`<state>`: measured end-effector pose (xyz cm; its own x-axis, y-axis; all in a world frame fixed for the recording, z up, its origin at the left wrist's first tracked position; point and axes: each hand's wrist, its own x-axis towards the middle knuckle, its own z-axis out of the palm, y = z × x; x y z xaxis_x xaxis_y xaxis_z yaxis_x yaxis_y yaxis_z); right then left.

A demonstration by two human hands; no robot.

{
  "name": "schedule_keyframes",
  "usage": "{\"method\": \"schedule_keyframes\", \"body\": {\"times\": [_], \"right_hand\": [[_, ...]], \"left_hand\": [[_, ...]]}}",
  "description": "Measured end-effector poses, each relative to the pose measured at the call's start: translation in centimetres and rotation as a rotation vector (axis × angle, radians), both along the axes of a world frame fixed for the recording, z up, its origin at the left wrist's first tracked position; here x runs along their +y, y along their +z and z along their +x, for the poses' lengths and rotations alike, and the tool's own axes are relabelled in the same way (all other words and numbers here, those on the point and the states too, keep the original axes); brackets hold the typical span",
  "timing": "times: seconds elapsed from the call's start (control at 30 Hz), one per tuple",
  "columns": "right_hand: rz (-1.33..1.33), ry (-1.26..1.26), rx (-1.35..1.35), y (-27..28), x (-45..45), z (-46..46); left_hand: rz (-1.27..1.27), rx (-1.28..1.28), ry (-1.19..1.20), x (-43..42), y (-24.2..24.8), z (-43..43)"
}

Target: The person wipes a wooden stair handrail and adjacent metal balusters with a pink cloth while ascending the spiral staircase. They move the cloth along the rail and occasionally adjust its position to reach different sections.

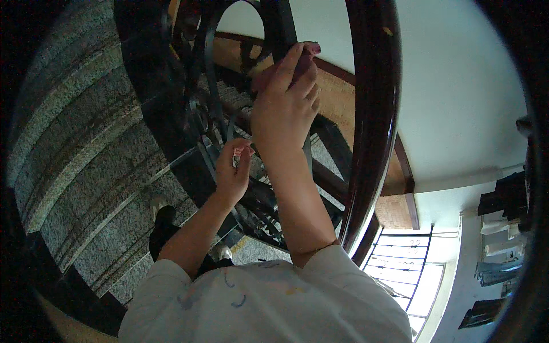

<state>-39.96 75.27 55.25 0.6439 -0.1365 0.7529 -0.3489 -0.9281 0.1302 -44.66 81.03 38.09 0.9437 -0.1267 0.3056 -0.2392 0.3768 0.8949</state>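
My right hand [285, 103] grips a dark reddish cloth [309, 60] against a black metal upright [279, 25] of the stair railing. Bits of the cloth show past my fingertips and along the hand's left side; the rest is hidden. Lower and to the left, my left hand [233, 165] is loosely curled beside the railing's black scrollwork [199, 111]. A gap shows between its thumb and fingers, and no object is visible in it. Whether its fingertips touch the thin bar above them is unclear.
A glossy dark handrail [373, 107] curves down the right. Speckled stone steps [98, 158] with a black border [150, 94] lie left, my shoe [158, 206] on one. Beyond are a white wall [454, 85], a barred window [399, 266] and hanging clothes [499, 272].
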Motion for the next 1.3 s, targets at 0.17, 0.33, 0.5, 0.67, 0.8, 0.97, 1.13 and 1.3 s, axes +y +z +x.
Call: {"method": "schedule_keyframes", "body": {"times": [0.17, 0.33, 0.5, 0.67, 0.8, 0.97, 1.13, 1.3], "right_hand": [[0.039, 0.036, 0.105, -0.4, -1.2, -1.9], [0.062, 0.068, 0.101, -2.6, -1.4, -7.3], [0.100, 0.058, 0.077, -1.5, -0.1, -5.4], [0.035, 0.147, 0.022, 1.7, 0.2, 2.4], [-0.068, 0.261, 0.055, 1.9, -0.6, 1.3], [-0.013, 0.166, 0.237, -2.9, -1.3, -7.6], [-0.132, 0.129, 0.204, -6.5, -2.8, -12.1], [-0.073, 0.118, 0.233, -5.9, -1.2, -8.6]], "left_hand": [[0.039, -0.051, -0.062, 0.7, 1.0, 0.3], [0.065, -0.130, -0.028, 1.4, 1.4, 1.0], [-0.044, -0.081, 0.002, 1.4, 1.7, 1.9], [-0.062, -0.166, 0.014, 0.6, 1.5, 2.0], [-0.085, -0.022, -0.081, 0.7, 0.8, 1.8], [-0.003, -0.017, -0.033, 1.0, 0.0, 1.7], [0.007, 0.017, -0.055, 0.9, -0.5, 0.8], [-0.021, 0.070, -0.047, 0.4, -1.1, 0.2]]}}
